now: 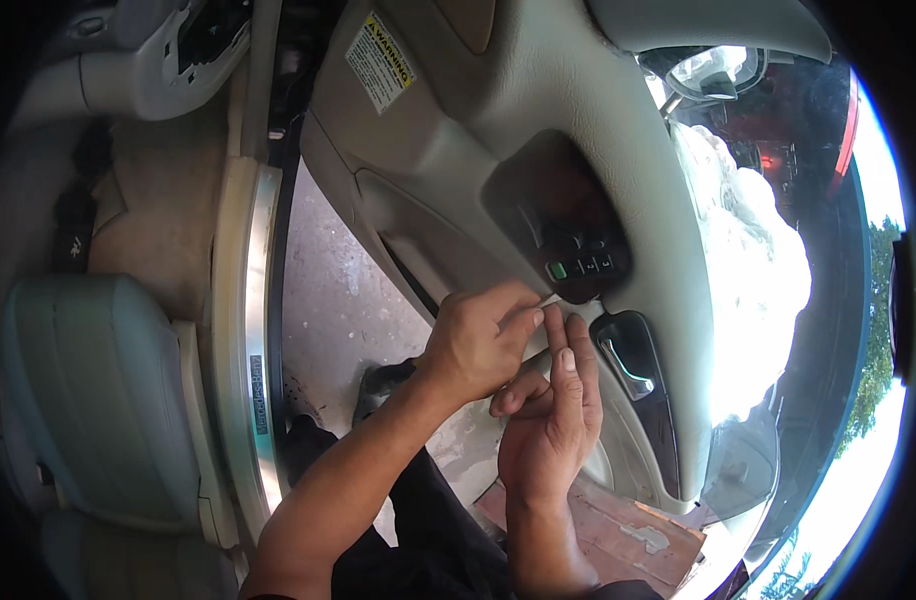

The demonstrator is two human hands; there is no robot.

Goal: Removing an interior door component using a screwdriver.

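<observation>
A beige car door panel (438, 130) stands in front of me, with a dark glossy switch panel (548, 200) set into its armrest. My left hand (483, 340) is pinched at the lower end of the switch panel. A thin pale sliver shows at its fingertips, too small to name. Beside it, my right hand (558, 420) has its fingers stretched toward the same edge, thumb up, with nothing visible in it. Just right of those fingers is a chrome door handle (626, 370) in a dark surround. The row of seat buttons (583, 266) lies just above the fingertips.
To the left are a grey-green car seat (103, 400) and the metal door sill (253, 330). A white and yellow label (380, 62) is on the door. White crumpled sheeting (743, 270) lies beyond it. Flattened cardboard (628, 535) rests on the concrete floor (328, 290), by my shoe (378, 385).
</observation>
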